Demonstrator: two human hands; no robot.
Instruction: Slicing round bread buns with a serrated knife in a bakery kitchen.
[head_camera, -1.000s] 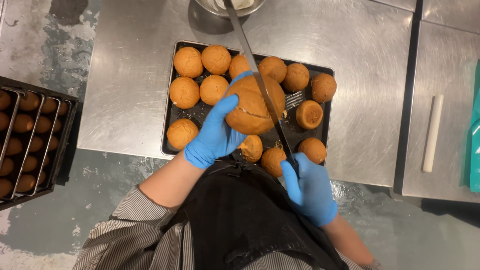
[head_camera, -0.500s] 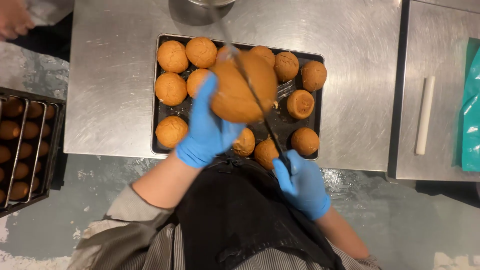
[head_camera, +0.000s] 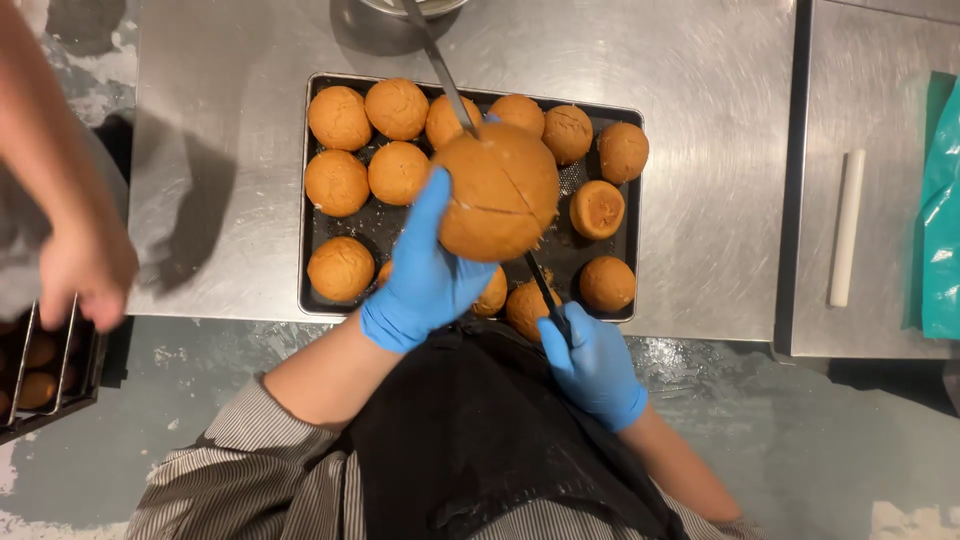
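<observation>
Steel tabletop (head_camera: 700, 120), dark tray (head_camera: 318, 215) of buns | your left hand (head_camera: 425, 275) grips a round bun (head_camera: 497, 192) above the tray | right hand (head_camera: 592, 365) clamps a long knife (head_camera: 450, 85) cutting it.

Counter (head_camera: 700, 120): brushed steel, dull sheen, fine scratches. Tray (head_camera: 318, 200): dark matt perforated metal. Bun (head_camera: 497, 192): matt, dry, scored crust. Knife (head_camera: 440, 62): smooth metal blade. Left hand (head_camera: 425, 270) and right hand (head_camera: 592, 365): smooth blue rubbery gloves.
</observation>
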